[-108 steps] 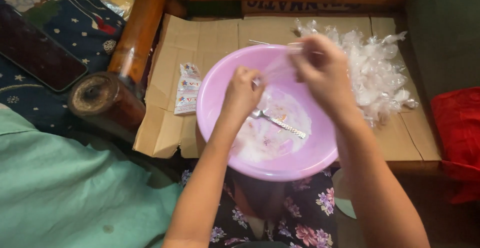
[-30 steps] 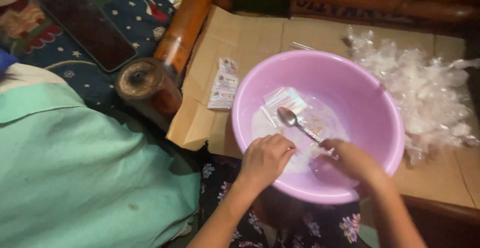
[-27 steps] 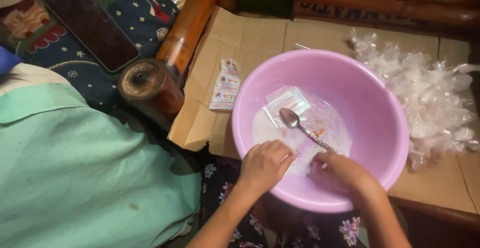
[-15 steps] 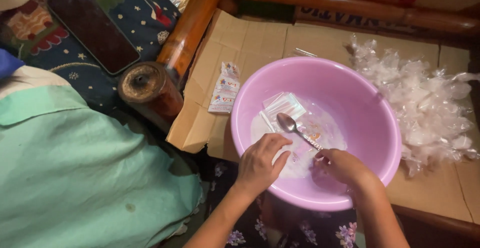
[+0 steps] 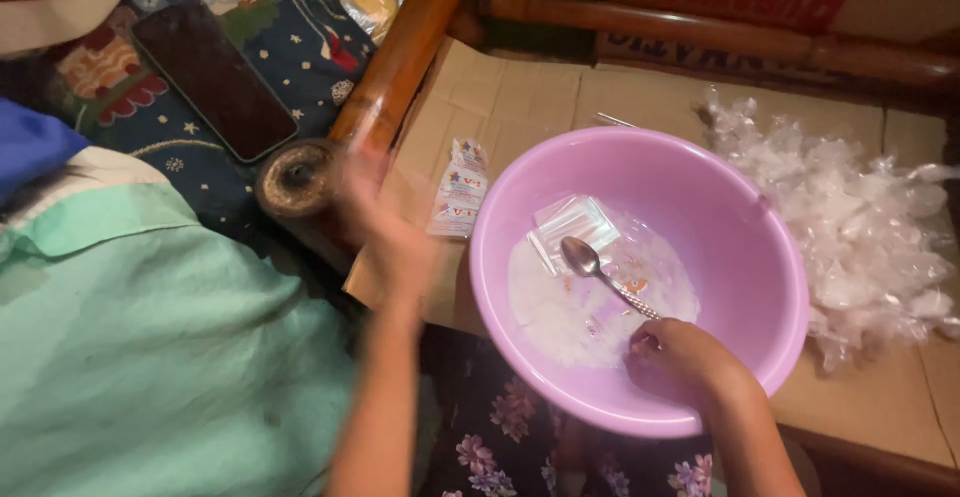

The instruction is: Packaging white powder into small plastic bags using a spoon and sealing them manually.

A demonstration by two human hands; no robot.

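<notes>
Right hand point(image 5: 690, 362): inside the pink basin point(image 5: 745, 227) at its 6 o'clock, fingers closed on the handle of the metal spoon point(image 5: 605, 275)
Spoon: bowl points to 10 o'clock, lying over white liquid, just beside a small clear bag point(image 5: 572, 225)
Left hand point(image 5: 385, 222): blurred, at the basin's 9 o'clock, over the cardboard point(image 5: 520, 92); cannot tell whether its fingers are apart or together
Sachet point(image 5: 458, 189): on the cardboard, just beside the left hand
Clear bags pile point(image 5: 850, 227): at the basin's 3 o'clock
Phone point(image 5: 213, 79): at 10 o'clock, on patterned cloth
</notes>
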